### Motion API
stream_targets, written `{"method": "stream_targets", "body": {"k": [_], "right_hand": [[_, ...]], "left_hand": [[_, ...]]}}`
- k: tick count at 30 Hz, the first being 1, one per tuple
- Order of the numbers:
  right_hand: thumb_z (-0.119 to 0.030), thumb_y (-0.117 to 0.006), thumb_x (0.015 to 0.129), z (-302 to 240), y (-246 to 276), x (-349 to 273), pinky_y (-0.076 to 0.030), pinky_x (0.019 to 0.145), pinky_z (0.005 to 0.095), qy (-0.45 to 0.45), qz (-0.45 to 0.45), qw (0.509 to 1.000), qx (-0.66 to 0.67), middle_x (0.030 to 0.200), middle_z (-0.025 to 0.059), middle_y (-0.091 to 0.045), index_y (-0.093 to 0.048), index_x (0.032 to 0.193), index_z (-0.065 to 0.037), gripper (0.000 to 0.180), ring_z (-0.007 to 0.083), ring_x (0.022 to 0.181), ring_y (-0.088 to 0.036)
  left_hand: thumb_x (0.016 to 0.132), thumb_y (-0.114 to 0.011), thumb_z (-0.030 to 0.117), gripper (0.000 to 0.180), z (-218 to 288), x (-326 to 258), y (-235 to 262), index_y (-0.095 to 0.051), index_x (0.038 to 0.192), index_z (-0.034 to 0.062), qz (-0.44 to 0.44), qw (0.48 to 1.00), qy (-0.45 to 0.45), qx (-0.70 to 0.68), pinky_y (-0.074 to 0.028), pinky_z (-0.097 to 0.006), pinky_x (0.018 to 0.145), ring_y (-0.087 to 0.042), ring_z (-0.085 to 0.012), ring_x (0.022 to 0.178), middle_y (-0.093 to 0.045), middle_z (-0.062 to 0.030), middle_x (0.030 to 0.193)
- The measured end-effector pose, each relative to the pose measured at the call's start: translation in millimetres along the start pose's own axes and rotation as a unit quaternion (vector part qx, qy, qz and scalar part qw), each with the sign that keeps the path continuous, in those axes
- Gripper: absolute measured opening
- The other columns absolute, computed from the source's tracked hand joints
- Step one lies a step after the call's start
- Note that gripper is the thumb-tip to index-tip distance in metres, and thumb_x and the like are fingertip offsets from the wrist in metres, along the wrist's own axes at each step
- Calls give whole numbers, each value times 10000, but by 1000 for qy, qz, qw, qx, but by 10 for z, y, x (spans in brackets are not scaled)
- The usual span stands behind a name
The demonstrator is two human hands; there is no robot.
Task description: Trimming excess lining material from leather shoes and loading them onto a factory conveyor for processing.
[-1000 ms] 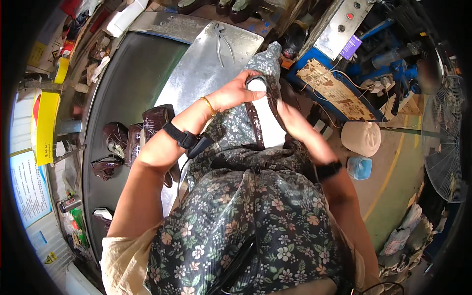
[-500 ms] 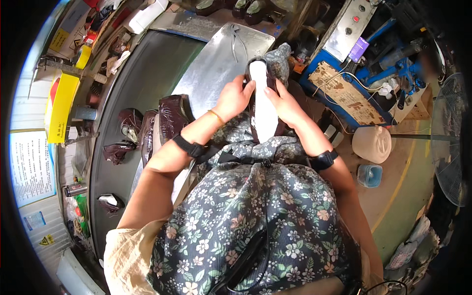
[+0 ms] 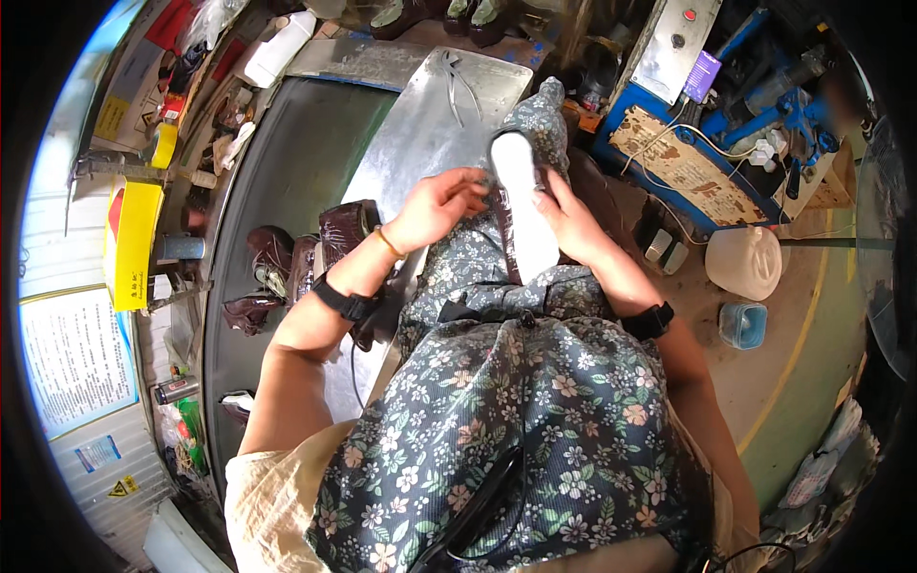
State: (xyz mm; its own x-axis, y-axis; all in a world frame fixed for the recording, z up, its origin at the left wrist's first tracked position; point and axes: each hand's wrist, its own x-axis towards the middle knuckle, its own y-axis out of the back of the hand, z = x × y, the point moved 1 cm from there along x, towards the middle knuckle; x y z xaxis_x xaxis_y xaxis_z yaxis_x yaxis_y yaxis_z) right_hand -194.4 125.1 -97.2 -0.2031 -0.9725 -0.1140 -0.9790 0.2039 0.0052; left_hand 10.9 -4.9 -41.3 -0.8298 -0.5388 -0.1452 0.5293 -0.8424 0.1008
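**Two hands on the white shoe form**

The person sits with a flowery apron [image 3: 516, 430] over the lap. On the lap lies a long white shoe form [image 3: 523, 205] with dark brown leather [image 3: 506, 250] along its side. It points away, toward the far end of the shiny metal table [image 3: 420, 124].

The left hand [image 3: 435, 205] reaches in from the left. Its fingers are bent and touch the far end of the white form, pinching at the edge there. The right hand [image 3: 571, 222] lies on the right side of the form and grips it. Both hands are busy with the same thing, and neither is let go.

To do this well, I think the right hand should hold the form tight so it does not roll on the lap. The left fingers should pull the leather a little at a time, flat and smooth, with no bumps. Keep the form in the middle of the lap, not near the knee, or it may slip off.

To the left, on the dark bench [image 3: 287, 153], sit some brown shoe pieces [image 3: 306, 258]. A pair of pliers [image 3: 458, 81] lies at the far end of the metal table. A white jug [image 3: 745, 263] and a small blue tub [image 3: 743, 325] stand on the floor to the right.
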Motion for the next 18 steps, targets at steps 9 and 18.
{"method": "stream_targets", "body": {"k": [9,18], "right_hand": [[-337,-480,1003,-241,-45,14,-411,999,361,-28,42,998,-41,1305,264,-524,-275,1453,-3,597,346,1206,-537],[-356,-487,1009,51,-17,-24,-300,1107,330,14,-21,999,-24,1435,207,-417,-209,1481,46,679,252,1331,-403]], "left_hand": [[932,-605,279,314,68,106,-654,-610,960,-34,247,942,-2,227,-486,-401,646,-638,-302,693,-640,-198,748],[951,-570,148,190,48,-183,-182,-639,1006,-21,40,980,-20,195,-455,-267,614,-517,-91,645,-616,-15,725]]}}
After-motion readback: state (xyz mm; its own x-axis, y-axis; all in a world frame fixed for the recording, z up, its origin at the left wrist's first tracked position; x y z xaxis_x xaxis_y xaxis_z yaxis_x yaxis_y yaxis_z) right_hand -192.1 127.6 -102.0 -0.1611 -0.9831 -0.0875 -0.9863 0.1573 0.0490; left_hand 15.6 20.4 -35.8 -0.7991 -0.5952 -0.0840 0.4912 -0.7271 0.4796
